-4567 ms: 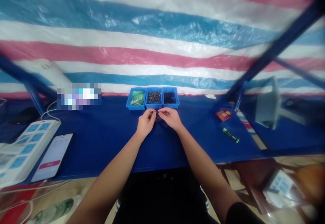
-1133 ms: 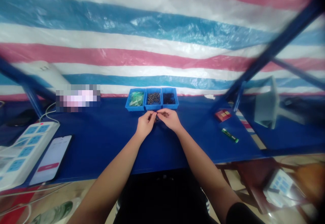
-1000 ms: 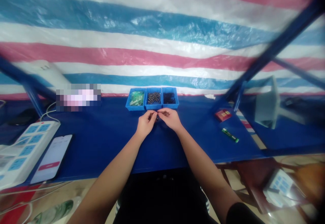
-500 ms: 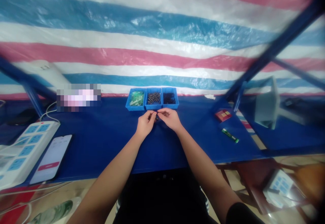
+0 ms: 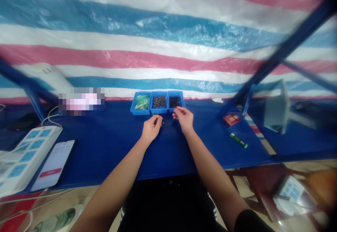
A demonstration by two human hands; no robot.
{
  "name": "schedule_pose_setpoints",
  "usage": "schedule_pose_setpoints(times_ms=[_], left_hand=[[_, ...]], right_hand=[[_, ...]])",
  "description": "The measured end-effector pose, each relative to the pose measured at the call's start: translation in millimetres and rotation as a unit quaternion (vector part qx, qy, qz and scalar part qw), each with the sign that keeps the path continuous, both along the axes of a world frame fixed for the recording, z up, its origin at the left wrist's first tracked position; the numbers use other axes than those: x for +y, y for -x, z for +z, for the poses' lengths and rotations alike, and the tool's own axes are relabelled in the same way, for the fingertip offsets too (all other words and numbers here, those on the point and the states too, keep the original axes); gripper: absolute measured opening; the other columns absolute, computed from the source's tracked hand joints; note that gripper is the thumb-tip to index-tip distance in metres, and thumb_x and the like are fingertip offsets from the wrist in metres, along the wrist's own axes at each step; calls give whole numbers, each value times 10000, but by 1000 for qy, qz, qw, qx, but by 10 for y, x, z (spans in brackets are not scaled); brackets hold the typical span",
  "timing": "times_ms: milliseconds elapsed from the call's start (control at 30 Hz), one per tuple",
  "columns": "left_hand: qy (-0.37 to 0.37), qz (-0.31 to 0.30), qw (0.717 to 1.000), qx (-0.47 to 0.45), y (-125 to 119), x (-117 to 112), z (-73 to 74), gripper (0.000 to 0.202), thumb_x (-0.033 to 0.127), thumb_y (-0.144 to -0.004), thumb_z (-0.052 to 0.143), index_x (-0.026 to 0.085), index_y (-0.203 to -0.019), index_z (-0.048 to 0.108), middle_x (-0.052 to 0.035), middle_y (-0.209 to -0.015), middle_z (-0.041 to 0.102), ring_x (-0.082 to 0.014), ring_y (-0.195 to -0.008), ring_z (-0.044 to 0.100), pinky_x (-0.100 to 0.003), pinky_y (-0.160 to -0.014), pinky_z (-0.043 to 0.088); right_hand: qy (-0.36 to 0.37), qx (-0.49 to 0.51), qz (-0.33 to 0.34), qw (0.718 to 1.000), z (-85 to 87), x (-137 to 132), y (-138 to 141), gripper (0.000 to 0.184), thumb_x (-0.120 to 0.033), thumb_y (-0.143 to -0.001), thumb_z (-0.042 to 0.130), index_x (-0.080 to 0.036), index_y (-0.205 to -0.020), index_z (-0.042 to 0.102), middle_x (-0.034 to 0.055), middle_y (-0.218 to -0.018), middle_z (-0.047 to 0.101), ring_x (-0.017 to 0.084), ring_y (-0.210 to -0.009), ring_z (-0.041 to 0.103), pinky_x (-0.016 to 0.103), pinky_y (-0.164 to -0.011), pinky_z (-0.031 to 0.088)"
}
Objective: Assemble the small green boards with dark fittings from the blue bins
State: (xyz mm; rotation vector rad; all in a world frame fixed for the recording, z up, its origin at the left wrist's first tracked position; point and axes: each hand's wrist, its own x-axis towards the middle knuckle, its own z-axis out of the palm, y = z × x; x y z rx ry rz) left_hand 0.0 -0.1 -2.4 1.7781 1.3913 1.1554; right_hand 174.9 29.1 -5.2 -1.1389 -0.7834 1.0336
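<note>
Three blue bins stand side by side at the back of the blue table. The left bin holds green and clear plastic packets, the middle one small metallic pieces, and the right one small black pieces. Just in front of the middle bin, my left hand is closed in a pinch. A small dark part pokes out at its fingertips, too tiny to name. My right hand is at the front edge of the right bin, thumb and fingers slightly apart, with nothing visible between them.
A phone and a white power strip with cables lie at the left. On the right are a red box and a green tube-like packet. Blue frame bars slant up on both sides, before a striped plastic sheet.
My right hand has parted from my left and moved right, to the front of the bin with black pieces. My left hand keeps its pinch in nearly the same place.
</note>
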Motion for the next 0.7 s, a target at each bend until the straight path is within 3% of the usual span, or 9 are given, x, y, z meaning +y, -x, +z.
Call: schedule_pose_setpoints(times_ms=[333, 433, 500, 600, 700], left_hand=[[2, -5, 1000, -6, 1, 5, -16, 281, 423, -911, 484, 200, -902, 655, 5, -680, 664, -137, -628, 641, -234, -642, 496], [1, -8, 1000, -2, 0, 1, -8, 281, 424, -909, 490, 198, -902, 657, 3, -679, 664, -138, -625, 639, -237, -643, 494], [0, -7, 1000, 0, 1, -2, -2, 281, 424, -907, 492, 197, -900, 657, 2, -680, 664, -139, -624, 638, -239, -641, 494], [-6, 0, 1000, 4, 7, -3, 4, 285, 423, -910, 484, 196, -907, 658, 1, -685, 668, -140, -626, 636, -240, -643, 494], [-11, 4, 1000, 13, 14, -2, 7, 283, 418, -910, 481, 197, -904, 657, 2, -697, 672, -138, -639, 637, -239, -656, 496]], right_hand=[[19, -33, -18, 999, -36, 53, -76, 390, -362, -731, 717, -120, -1023, 630, 79, -806, 716, 177, -645, 705, 217, -450, 504], [15, -91, -20, 996, -16, 29, -88, 418, -409, -774, 666, -140, -1090, 616, 69, -814, 715, 172, -637, 694, 225, -451, 485], [0, -164, -24, 986, 9, -18, -81, 352, -429, -799, 631, -162, -1028, 645, 53, -803, 711, 158, -624, 672, 248, -513, 506], [-47, -312, 30, 949, 48, -110, -29, 235, -419, -814, 618, -204, -884, 685, 27, -777, 706, 147, -644, 637, 274, -639, 516], [-89, -467, 160, 865, 60, -178, 54, 177, -389, -783, 678, -229, -849, 712, 11, -733, 698, 159, -669, 614, 288, -692, 476]])
